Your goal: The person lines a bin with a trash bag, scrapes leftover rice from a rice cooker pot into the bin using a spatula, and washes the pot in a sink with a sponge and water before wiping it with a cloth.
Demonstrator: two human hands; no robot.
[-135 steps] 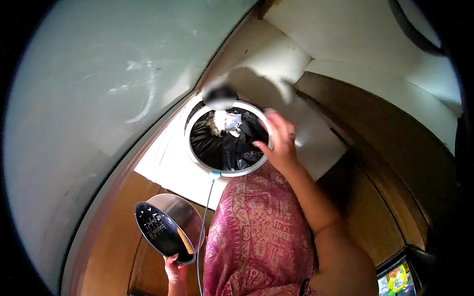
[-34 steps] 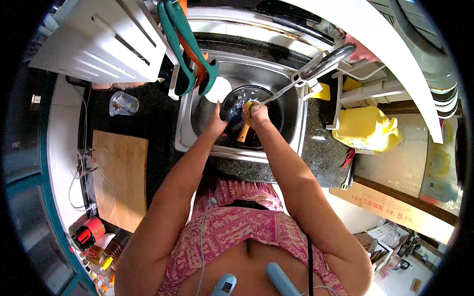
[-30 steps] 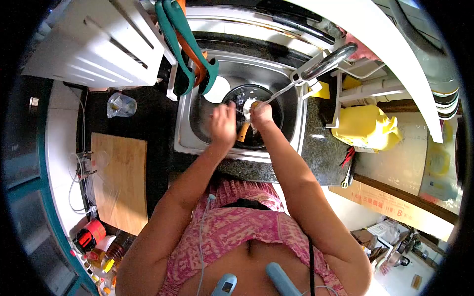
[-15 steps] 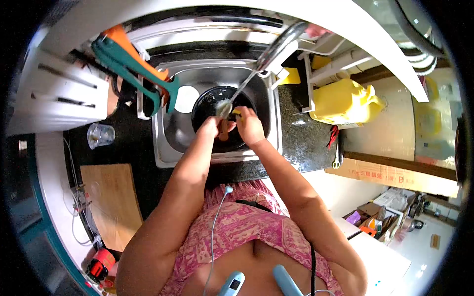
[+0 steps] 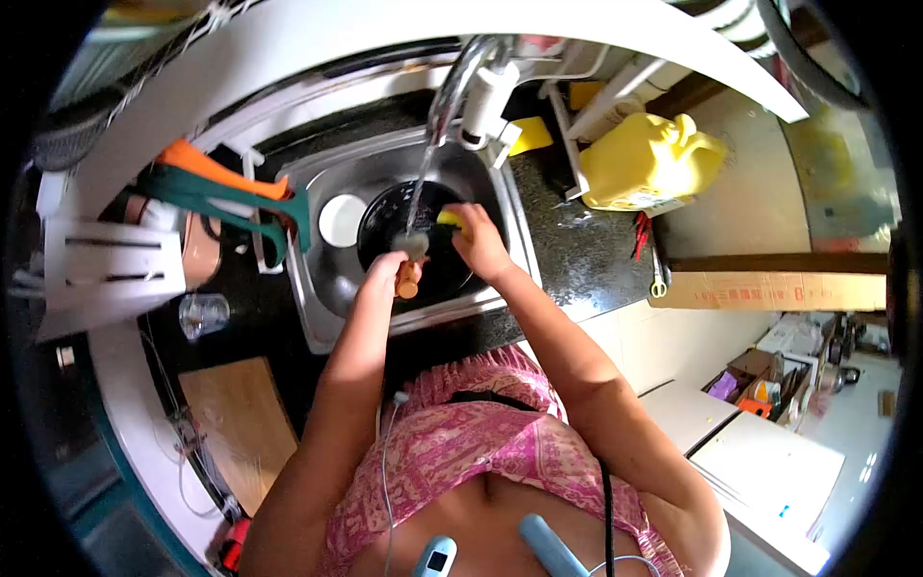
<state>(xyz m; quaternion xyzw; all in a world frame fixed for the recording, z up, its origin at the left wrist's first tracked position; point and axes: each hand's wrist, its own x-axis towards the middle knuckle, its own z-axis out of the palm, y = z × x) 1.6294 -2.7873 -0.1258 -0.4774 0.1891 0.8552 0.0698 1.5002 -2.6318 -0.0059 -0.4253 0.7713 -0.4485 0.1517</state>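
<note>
Water runs from the faucet (image 5: 452, 96) into a round black pan (image 5: 370, 245) in the steel sink (image 5: 317, 313). My left hand (image 5: 386, 269) is closed around a wooden-handled utensil (image 5: 409, 281) over the pan. The stream strikes the utensil's pale head, whose shape is blurred by water. To its right, my right hand (image 5: 478, 242) grips a yellow sponge (image 5: 450, 219) at the pan's right side, apart from the utensil. A white bowl (image 5: 341, 221) sits in the sink, left of the pan.
Green and orange handled tools (image 5: 231, 207) jut toward the sink's left side. A clear plastic cup (image 5: 204, 315) and a wooden board (image 5: 238, 428) are at left. On the right stand a yellow jug (image 5: 639, 163) and hanging scissors (image 5: 658, 274). A white shelf edge (image 5: 385, 38) arches overhead.
My right hand has drawn away from the utensil, taking the sponge rightward. The utensil is now under the stream in my left hand. The camera view has shifted and turned slightly.
</note>
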